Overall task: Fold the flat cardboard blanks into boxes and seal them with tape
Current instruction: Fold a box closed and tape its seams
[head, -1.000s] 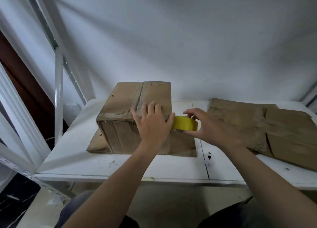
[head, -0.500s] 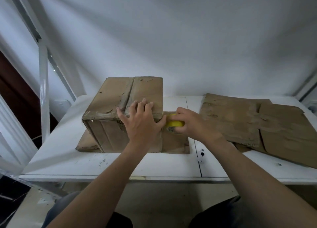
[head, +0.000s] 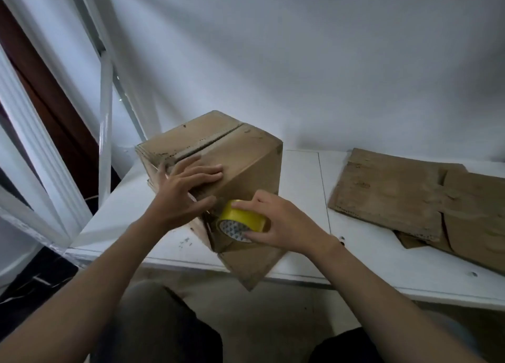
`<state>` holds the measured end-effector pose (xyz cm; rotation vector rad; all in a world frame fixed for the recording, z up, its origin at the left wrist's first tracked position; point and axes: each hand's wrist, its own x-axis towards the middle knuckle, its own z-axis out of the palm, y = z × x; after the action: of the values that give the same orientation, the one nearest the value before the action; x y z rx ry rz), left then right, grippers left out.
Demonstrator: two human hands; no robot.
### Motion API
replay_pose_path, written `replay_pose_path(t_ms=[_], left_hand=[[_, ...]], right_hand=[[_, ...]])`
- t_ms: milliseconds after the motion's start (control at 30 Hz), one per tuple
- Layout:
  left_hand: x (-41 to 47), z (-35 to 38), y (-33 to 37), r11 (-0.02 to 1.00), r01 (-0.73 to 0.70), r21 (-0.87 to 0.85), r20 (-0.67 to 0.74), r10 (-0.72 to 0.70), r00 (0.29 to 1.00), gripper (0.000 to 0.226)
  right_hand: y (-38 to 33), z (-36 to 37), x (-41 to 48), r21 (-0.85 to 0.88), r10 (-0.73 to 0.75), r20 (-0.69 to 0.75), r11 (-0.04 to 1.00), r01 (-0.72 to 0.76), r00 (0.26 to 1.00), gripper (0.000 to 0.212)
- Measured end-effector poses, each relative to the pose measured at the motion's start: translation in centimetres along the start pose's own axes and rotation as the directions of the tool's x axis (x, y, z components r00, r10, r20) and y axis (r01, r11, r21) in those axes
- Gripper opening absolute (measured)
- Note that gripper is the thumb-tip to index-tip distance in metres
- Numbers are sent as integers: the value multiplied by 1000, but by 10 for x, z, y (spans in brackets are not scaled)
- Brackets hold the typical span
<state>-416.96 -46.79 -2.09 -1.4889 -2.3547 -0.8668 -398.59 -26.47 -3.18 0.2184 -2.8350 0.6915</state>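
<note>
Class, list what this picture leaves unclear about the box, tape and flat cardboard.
Head view: any tape strip on the box is hidden under the left hand and right hand.
Head view: the print inside the tape roll is too small to read.
Head view: the flat blanks are cut off by the right edge; count unclear.

Box (head: 240,155) is matt brown cardboard, scuffed and rough at the flap edges. Tape roll (head: 243,219) in the right hand's grip is glossy yellow plastic film. Table (head: 300,176) is white-painted, chipped; blanks (head: 396,193) are worn, dented cardboard.
</note>
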Motion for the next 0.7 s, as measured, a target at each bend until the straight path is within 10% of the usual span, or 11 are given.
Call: replay_pose_path(t_ms=[167,333,700], left_hand=[[-30,23,7,978,209,-15,-211,-207,955,51],[-24,31,0,987,85,-136,-296,-122,947,51],[14,36,-35,951,-121,-284,-56,110,992,54]], right_hand=[[-16,18,11,-103,-55,-54,993,49,997,68],[-15,21,2,-159,-66,-88,986,52,994,74],[-21,40,5,-241,-61,-206,971,10,977,65]])
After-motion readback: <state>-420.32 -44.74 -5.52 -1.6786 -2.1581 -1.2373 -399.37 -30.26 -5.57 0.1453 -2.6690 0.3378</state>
